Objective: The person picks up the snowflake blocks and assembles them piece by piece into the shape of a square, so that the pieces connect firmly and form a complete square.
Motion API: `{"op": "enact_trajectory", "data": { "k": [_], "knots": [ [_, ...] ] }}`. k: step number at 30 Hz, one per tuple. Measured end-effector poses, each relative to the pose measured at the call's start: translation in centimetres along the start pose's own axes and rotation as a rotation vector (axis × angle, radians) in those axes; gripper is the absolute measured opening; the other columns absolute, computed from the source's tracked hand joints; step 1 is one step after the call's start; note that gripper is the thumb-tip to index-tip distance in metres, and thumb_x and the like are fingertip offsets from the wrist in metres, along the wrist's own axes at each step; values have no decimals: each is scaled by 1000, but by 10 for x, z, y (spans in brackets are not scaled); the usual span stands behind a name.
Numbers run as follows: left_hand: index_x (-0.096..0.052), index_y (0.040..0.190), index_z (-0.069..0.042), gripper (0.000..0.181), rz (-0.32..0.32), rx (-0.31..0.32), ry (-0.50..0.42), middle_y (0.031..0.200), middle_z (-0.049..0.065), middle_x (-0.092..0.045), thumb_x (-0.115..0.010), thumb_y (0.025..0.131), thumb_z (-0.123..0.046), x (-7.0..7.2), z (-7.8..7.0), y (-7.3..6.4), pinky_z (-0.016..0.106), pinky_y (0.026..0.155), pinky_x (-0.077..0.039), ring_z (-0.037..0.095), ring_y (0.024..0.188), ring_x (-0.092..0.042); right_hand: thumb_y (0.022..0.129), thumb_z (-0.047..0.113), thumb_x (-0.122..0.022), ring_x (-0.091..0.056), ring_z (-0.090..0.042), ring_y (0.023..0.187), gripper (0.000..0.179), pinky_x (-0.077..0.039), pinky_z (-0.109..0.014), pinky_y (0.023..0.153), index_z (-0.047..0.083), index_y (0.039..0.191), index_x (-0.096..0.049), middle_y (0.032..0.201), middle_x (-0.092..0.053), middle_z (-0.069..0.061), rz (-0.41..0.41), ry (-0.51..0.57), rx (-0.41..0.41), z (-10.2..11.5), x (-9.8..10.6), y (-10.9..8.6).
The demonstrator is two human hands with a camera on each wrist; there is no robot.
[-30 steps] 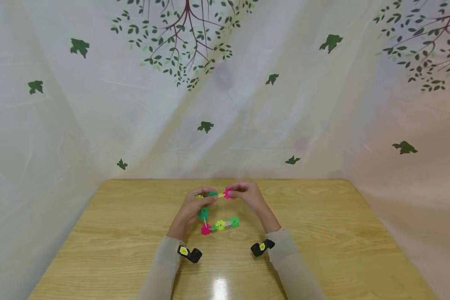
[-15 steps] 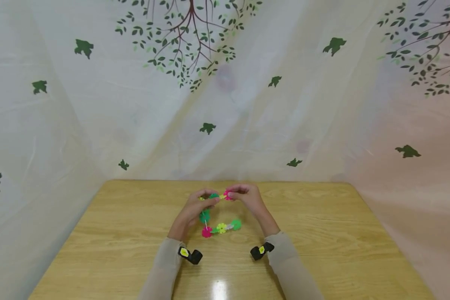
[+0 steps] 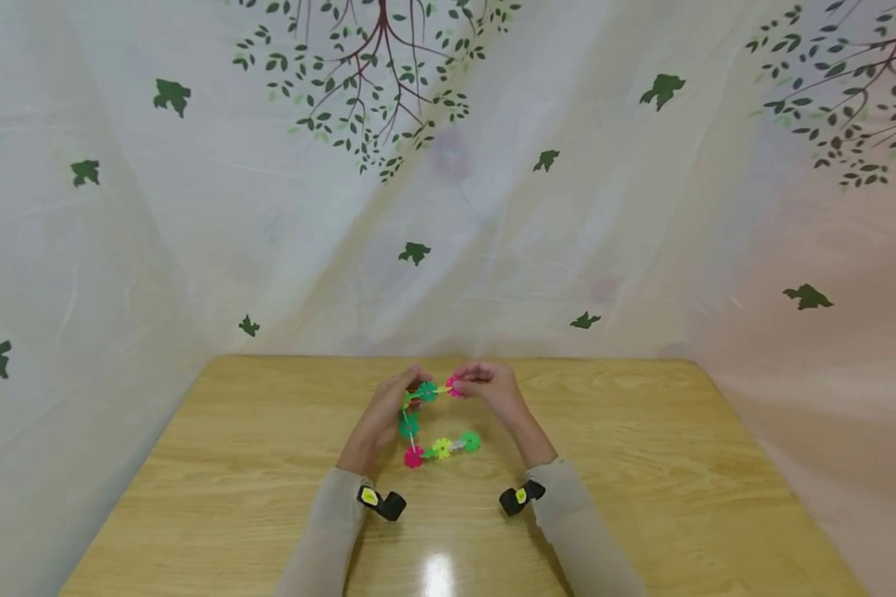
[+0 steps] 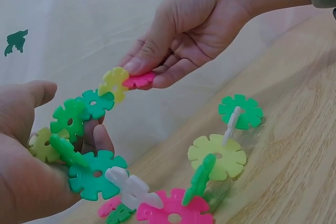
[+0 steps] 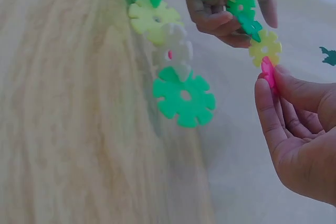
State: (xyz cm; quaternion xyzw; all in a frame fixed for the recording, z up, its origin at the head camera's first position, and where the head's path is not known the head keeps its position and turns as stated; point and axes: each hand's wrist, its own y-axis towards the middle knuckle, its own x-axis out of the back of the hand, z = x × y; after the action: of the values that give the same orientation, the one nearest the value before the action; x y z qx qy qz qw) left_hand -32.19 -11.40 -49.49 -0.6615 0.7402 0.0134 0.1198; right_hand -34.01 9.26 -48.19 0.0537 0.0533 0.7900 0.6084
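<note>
A chain of flower-shaped plastic discs forms an open curve between the hands. My right hand (image 3: pixel 499 394) pinches the pink end disc (image 5: pixel 268 72) between thumb and fingers. A yellow disc (image 4: pixel 114 84) joins it to teal and green discs (image 4: pixel 68 120). My left hand (image 3: pixel 381 413) lies along the chain's left side, touching it. Its thumb stands apart from the discs and its fingers lie behind them. Lower down hang a white disc (image 4: pixel 132 187), a pink disc (image 3: pixel 414 457), a yellow disc (image 4: pixel 217 157) and the green disc (image 5: pixel 184 98) at the free end.
The wooden table (image 3: pixel 642 481) lies beneath both hands. Behind it hangs a pale cloth backdrop (image 3: pixel 478 290) with printed leaves and birds. Black wrist cameras (image 3: pixel 382 502) sit on both sleeves.
My left hand's thumb has lifted off the teal disc and its fingers have loosened, so more of the chain shows. The right hand keeps its pinch on the pink disc.
</note>
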Motion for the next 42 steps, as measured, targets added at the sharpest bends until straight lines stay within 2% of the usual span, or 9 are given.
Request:
{"op": "enact_trajectory", "data": {
  "k": [5,9,13,16,21,28,32,36,42],
  "knots": [
    [-67,121,3,45,25,13,5,101,-4,-64,-50,108,-36,0,-4,-3,34,90,-50,10,89,-58,90,-4,-73,-71,-9,75,22,-63,-41,78,-17,106,-66,88,-76,-8,29,-35,-6,-1,0,-2],
    [-65,131,3,45,70,2,80,112,-2,-68,-57,105,-33,4,-4,-7,40,100,-50,10,95,-60,90,-5,-72,-71,-8,75,20,-63,-34,76,-16,106,-67,88,-76,-6,14,-34,-10,1,-3,-2],
    [-68,130,-1,39,70,-27,155,121,3,-69,-68,99,-26,6,0,-10,47,107,-50,12,102,-64,90,-5,-72,-71,-8,75,20,-62,-27,73,-15,106,-67,86,-75,0,8,-43,-14,4,-4,-1],
    [-70,126,-1,37,34,-39,155,117,4,-70,-72,96,-22,6,1,-12,49,107,-51,12,101,-66,90,-5,-72,-70,-8,75,20,-62,-29,74,-15,107,-68,86,-75,-2,35,-70,-4,7,-6,2],
    [-70,126,1,38,-4,-44,154,115,5,-72,-75,94,-18,11,-2,-15,50,103,-53,11,96,-67,91,-2,-73,-71,-9,77,20,-63,-45,82,-12,107,-70,90,-76,-9,113,-132,-1,12,-10,10],
    [-65,135,-5,41,113,-38,302,128,13,-65,-69,98,-24,31,-10,-22,40,92,-56,22,106,-62,90,-1,-74,-71,-8,76,27,-63,-37,78,-16,111,-67,96,-75,-19,234,-199,-6,18,-24,23],
    [-63,138,-7,43,143,-56,344,131,15,-65,-69,98,-24,41,-10,-27,35,92,-55,28,115,-62,90,-1,-75,-69,-7,75,22,-63,-36,77,-13,107,-71,97,-75,-21,282,-236,-6,17,-35,26],
    [-63,137,-6,43,107,-59,330,130,15,-65,-70,97,-23,45,-8,-32,32,93,-53,28,117,-63,90,3,-76,-69,-8,76,19,-63,-40,80,-8,105,-73,97,-76,-18,299,-279,-25,17,-43,28],
    [-62,137,-7,41,43,-52,290,129,14,-65,-67,99,-23,49,-5,-37,33,90,-53,23,110,-63,93,5,-73,-74,-27,87,22,-58,-56,90,-9,110,-71,101,-74,-22,355,-258,-46,16,-49,30]
  ]
}}
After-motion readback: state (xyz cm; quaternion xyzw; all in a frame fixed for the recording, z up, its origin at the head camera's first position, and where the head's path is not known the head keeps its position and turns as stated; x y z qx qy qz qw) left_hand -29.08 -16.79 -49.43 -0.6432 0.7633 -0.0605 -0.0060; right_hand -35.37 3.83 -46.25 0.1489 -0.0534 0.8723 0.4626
